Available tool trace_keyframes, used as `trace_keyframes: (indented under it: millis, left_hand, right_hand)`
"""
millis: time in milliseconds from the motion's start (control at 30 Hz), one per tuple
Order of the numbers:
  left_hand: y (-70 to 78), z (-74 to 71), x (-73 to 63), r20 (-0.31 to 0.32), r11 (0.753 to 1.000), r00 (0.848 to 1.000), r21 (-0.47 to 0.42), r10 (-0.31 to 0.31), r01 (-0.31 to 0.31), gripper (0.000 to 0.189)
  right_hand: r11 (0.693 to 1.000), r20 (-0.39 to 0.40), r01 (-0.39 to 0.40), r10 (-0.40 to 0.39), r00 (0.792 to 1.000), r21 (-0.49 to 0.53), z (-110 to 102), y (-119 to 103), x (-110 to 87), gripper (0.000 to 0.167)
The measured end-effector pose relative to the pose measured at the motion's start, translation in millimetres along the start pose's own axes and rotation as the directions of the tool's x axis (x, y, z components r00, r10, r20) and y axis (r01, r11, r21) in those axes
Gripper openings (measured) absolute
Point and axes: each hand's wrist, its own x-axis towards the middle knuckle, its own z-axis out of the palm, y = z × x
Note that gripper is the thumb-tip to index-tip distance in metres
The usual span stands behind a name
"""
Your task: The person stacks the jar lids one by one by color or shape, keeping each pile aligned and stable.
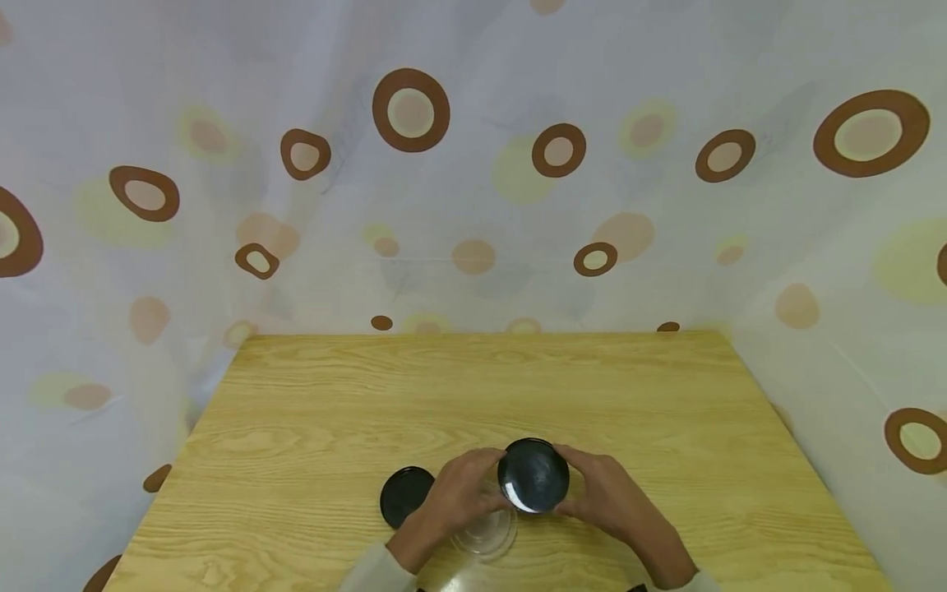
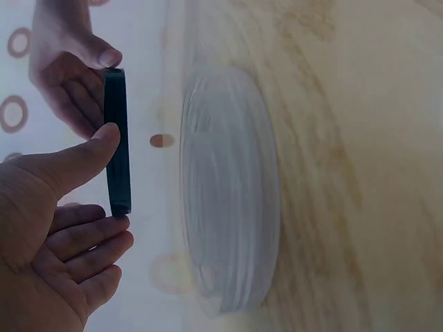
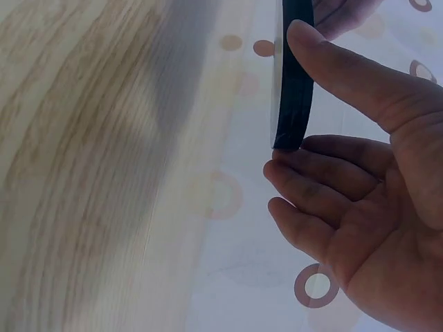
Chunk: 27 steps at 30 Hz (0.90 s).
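Observation:
Both hands hold a shiny round black lid (image 1: 533,475) above the table, one at each side of its rim. My left hand (image 1: 464,491) pinches it between thumb and fingers; the left wrist view shows the lid (image 2: 118,166) edge-on. On the opposite edge my right hand (image 1: 608,498) has its thumb on one side and fingertips at the rim, also seen in the right wrist view (image 3: 360,200). Below the left hand, a clear round plastic container (image 1: 486,536) with ridged sides stands on the table, partly hidden by that hand in the head view.
Left of the left hand lies a second round black piece (image 1: 404,496), partly covered by the hand. The wood-grain table (image 1: 473,386) meets a pale patterned curtain (image 1: 473,181) at its back, and the curtain also hangs along both sides.

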Motion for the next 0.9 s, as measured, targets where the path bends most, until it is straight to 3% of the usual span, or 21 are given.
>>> trace_keyframes:
  millis: [400, 767, 900]
  left_hand:
    - [14.3, 16.7, 2.2, 0.076, 1.000, 0.997, 0.020, 0.014, -0.016, 0.061]
    - [18.8, 26.2, -0.7, 0.124, 1.000, 0.992, -0.003, 0.028, -0.028, 0.057]
    - [21.9, 30.7, -3.7, 0.139, 1.000, 0.990, 0.004, 0.022, -0.023, 0.057]
  right_hand:
    - [0.994, 0.077, -0.106, 0.106, 0.991, 0.003, -3.0, 6.9, -17.9, 0.081]
    - [0.988, 0.137, -0.154, 0.149, 0.979, 0.025, 1.4, 12.3, -27.1, 0.082]
    - [0.990, 0.153, -0.138, 0.134, 0.979, 0.021, 6.5, 14.7, -30.9, 0.081]
